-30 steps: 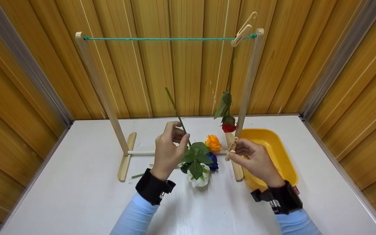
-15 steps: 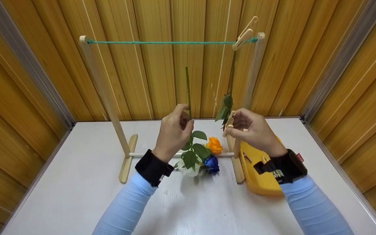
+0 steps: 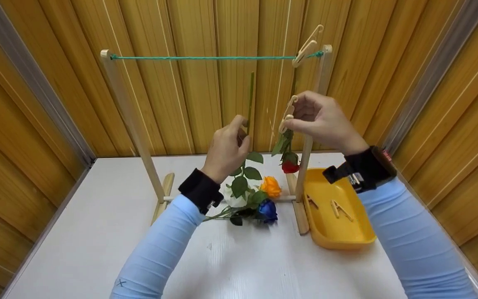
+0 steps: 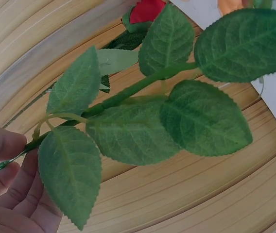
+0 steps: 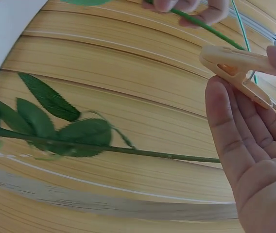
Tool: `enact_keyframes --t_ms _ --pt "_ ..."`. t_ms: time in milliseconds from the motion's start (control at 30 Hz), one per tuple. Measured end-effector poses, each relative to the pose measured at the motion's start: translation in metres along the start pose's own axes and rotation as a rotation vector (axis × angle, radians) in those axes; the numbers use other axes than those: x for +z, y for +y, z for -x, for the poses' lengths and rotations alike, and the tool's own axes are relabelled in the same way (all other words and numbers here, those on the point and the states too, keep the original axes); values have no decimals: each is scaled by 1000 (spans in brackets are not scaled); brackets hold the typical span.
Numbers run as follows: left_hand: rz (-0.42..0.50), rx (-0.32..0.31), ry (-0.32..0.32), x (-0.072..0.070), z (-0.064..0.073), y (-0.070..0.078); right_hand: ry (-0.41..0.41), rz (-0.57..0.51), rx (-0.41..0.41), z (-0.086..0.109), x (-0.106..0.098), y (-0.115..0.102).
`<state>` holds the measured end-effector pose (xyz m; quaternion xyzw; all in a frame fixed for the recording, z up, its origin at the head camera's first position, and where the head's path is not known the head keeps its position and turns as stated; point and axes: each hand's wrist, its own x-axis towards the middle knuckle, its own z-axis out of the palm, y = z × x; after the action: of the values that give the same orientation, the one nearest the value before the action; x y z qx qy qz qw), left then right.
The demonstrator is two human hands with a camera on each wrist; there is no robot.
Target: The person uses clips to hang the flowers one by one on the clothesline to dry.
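My left hand (image 3: 227, 149) pinches the stem of a white rose (image 3: 235, 198), held head down with its cut end up below the line. Leaves (image 4: 128, 131) along this stem fill the left wrist view. My right hand (image 3: 328, 121) pinches a pale clothespin (image 5: 240, 65) between thumb and fingers, in front of the stem of a hanging red rose (image 3: 290, 166). Another clothespin (image 3: 305, 53) fixes that red rose upside down on the green cord (image 3: 206, 58), near its right end.
Two wooden posts (image 3: 128, 120) carry the cord. An orange rose (image 3: 271, 187) and a blue rose (image 3: 267, 210) lie at the frame's base bar. Right of the frame stands a yellow tray (image 3: 322, 241) with clothespins (image 3: 342, 210) in it.
Both hands have risen toward the cord, the left one also moving right. The white rose has lifted with the left hand, its stem now nearly upright; the clothespin has gone up with the right.
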<state>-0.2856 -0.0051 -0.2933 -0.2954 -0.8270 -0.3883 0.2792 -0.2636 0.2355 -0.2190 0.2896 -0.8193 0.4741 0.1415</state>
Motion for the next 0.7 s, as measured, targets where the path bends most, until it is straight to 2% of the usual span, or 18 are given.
enact_keyframes --t_ms 200,400,700 --pt "-12 -23 -22 3 -11 -7 16 -24 -27 -28 -6 -20" --pt "-13 -68 -37 5 -20 -15 17 -4 -71 -52 -4 -36" --pt "-34 -99 -28 4 -28 -25 109 33 -117 -81 4 -61"
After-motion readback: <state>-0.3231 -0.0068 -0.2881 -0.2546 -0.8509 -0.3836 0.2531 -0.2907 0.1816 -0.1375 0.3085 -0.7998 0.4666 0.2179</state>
